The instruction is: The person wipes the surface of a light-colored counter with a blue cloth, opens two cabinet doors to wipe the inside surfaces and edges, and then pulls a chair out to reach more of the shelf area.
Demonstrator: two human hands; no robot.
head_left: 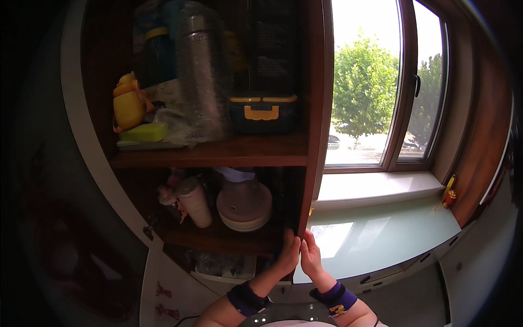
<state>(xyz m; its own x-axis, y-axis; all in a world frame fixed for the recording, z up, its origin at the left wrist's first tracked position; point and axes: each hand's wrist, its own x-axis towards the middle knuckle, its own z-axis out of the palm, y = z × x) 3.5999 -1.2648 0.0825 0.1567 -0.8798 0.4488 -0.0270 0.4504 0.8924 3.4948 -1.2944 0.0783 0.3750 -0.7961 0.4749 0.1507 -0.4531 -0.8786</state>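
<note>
My left hand (pixel 289 253) reaches into the lower shelf space of a dark brown cabinet, against the inner face of its right side panel (pixel 314 136). On the panel's outer side, my right hand (pixel 311 256) rests with fingers stretched upward. The two hands are nearly together, with the panel's front edge between them. Both look flat and hold no loose thing; the left fingertips are dim in shadow. Nearest my left hand is a stack of round plates (pixel 244 213) with a clear, rounded piece on top. A pale lidded tumbler (pixel 194 201) stands left of the plates.
The upper shelf (pixel 218 156) holds a plastic-wrapped steel flask (pixel 199 71), a yellow bottle (pixel 129 103) and a dark lunch box (pixel 262 114) with a yellow latch. A glass-topped counter (pixel 376 231) lies under the window at right. An open cabinet door (pixel 81 180) is at left.
</note>
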